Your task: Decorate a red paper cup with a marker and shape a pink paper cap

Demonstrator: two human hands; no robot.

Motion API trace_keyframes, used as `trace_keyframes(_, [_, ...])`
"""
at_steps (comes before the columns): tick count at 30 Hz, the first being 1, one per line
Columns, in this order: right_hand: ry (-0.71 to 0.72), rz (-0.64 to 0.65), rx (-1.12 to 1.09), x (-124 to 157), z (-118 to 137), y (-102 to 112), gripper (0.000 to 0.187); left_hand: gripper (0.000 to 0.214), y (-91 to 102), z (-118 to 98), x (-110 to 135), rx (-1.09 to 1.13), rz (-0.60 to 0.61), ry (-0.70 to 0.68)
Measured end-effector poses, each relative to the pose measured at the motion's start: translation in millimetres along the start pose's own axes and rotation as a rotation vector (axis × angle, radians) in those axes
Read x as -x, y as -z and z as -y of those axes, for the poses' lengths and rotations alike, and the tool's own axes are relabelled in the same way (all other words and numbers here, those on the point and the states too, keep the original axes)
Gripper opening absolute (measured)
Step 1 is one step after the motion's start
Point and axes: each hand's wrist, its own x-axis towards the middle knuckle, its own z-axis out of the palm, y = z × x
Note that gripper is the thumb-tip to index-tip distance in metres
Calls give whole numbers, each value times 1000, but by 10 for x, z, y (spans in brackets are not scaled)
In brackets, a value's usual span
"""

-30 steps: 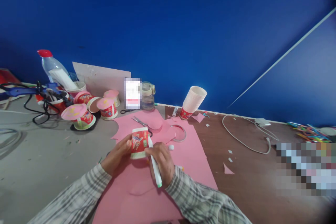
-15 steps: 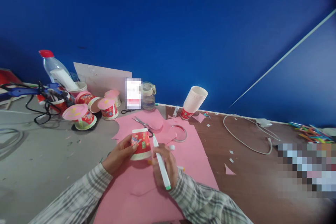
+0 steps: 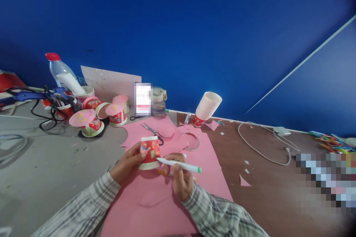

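My left hand is closed around the side of a red patterned paper cup, held upside down above the pink paper. In my right hand is a white marker pen with a green end. Its tip points left and comes up to the cup's lower right side; whether it touches I cannot tell. Beyond the cup lie scissors with dark handles. A roll of tape rests to their right. An orange-ended marker lies partly hidden behind my right hand.
Several red cups with pink paper tops stand at the left, near a blue glue gun and a bottle. A tilted stack of paper cups, a white cable and coloured pens are at the right.
My right hand has turned the marker from steep to nearly level, bringing its tip lower on the cup's right side. My left hand keeps the cup almost in place.
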Motion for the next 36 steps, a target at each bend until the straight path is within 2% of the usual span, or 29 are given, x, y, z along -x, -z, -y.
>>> trace_keyframes(8, [-55,27,-129,-39,18,-34,35,37,-1,-3,-6,0,-32,4])
trace_keyframes(17, [-84,104,-120,-20,39,-24,40,39,16,9,-5,13,28,19])
trace_keyframes(26, [-102,136,-123,-22,61,-25,38,41,-1,0,2,6,17,9])
trace_keyframes(29, [-100,108,-110,-39,67,-41,36,41,-12,-6,5,4,7,8])
trace_keyframes(33, [-98,-16,-116,-71,38,-55,35,38,-11,1,0,10,-29,9])
trace_keyframes(36, [-131,-47,-135,-78,22,-54,37,38,-3,10,-4,13,-28,12])
